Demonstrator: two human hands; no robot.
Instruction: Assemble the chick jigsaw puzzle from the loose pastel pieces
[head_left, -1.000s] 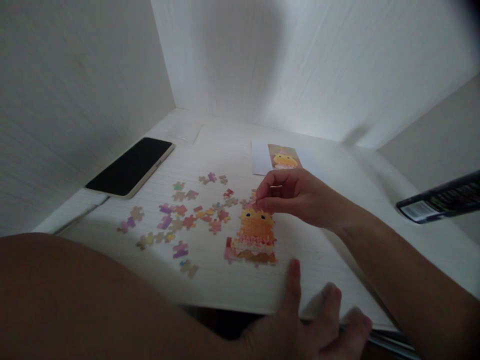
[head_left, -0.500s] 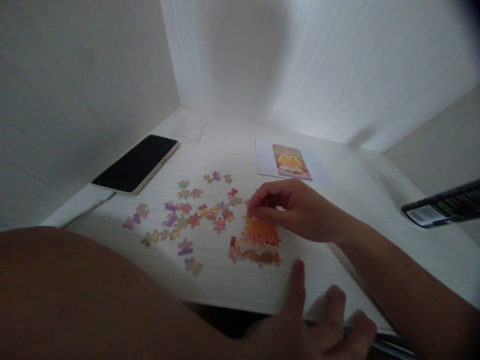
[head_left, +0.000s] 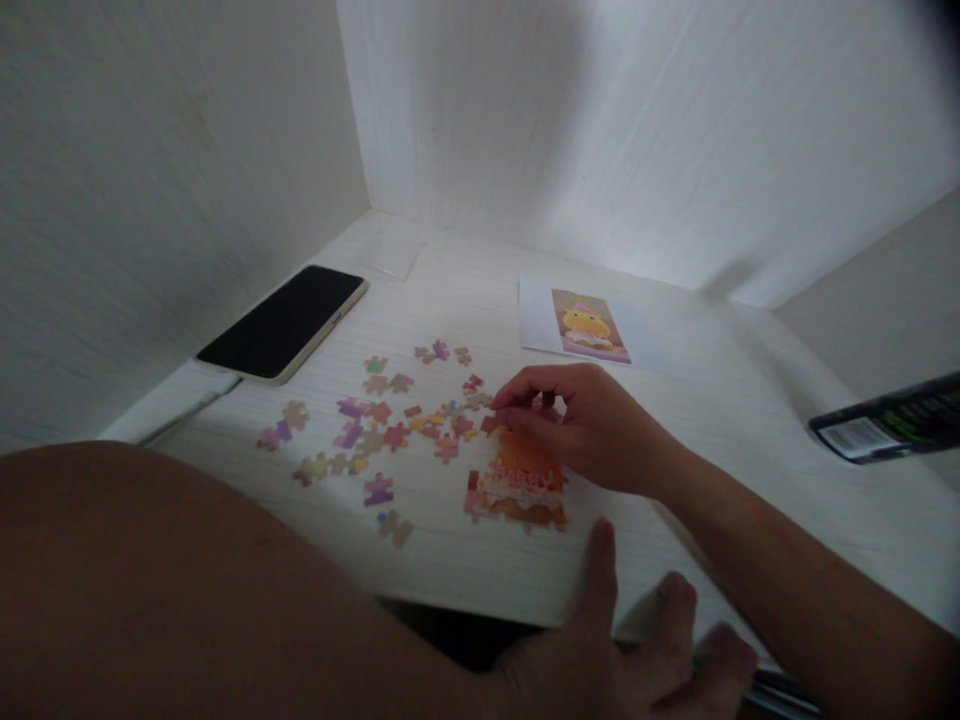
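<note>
Puzzle pieces (head_left: 397, 436) lie loose over the left and middle of our white table (head_left: 480, 572), in purples, pinks, reds, yellows and beiges, some of them touching or overlapping, others apart. To their right, nearer us, we have a partly joined puzzle (head_left: 525, 492) lying flat, its orange and yellow section above a white band and a brown strip, with pink and red bits along its left side and pink lettering across the middle.

Our right hand (head_left: 577, 420) reaches in from the right and covers the puzzle's far part. Its thumb and index finger are drawn narrowly together at the far left corner, beside a dark red piece (head_left: 490, 426); we cannot tell whether they grip it or only touch it. Our left hand (head_left: 600, 655) is at the near edge, its fingers spread wide and holding nothing that we can see, with the index finger pointing away from us, just to the near right of the puzzle.

Beyond our right hand lies a white sheet (head_left: 535, 318) bearing a printed picture (head_left: 591, 326) of a yellow figure. Far left we see a dark-screened phone (head_left: 283, 322), and at the right edge a black container (head_left: 892, 420), partly cut off.
</note>
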